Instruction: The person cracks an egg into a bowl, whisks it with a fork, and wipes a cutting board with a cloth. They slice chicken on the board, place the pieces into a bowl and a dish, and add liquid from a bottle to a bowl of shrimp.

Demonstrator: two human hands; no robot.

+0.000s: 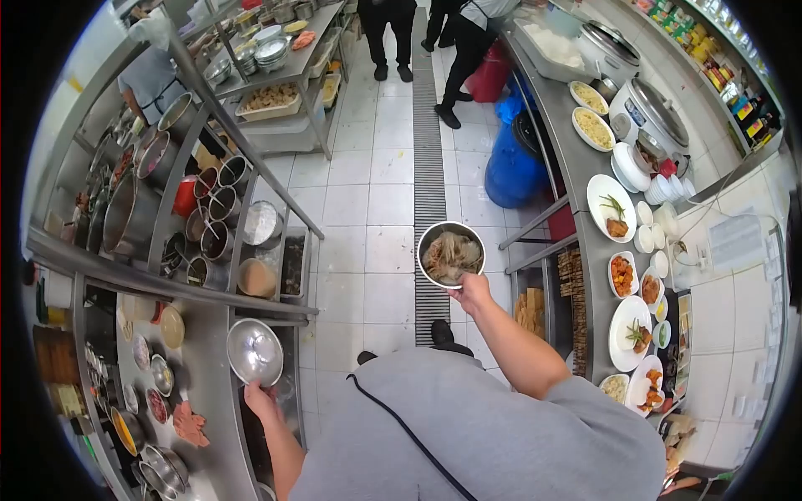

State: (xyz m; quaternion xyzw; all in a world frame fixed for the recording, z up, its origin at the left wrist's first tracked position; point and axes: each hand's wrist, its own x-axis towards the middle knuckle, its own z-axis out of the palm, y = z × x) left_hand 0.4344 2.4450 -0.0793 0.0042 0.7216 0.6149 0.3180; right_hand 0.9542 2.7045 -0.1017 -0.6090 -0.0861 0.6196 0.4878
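Near the middle of the view, my right hand (472, 292) grips the rim of a round metal bowl (427, 271), held over the floor grate. Translucent, pinkish-brown food (452, 255) lies inside that bowl; I cannot make out exactly what it is. On the left, my left hand (261, 399) holds the lower rim of a shiny metal bowl (255, 352), which shows no contents. This second bowl is beside the edge of the left steel counter (209, 351). The two bowls are well apart.
Plated food, including a white oval plate (629, 334), lines the right counter (595, 275). A blue barrel (511, 171) stands beside it. Metal posts and a rail (167, 288) cross the left side, before several pots. People (387, 33) stand farther along the aisle.
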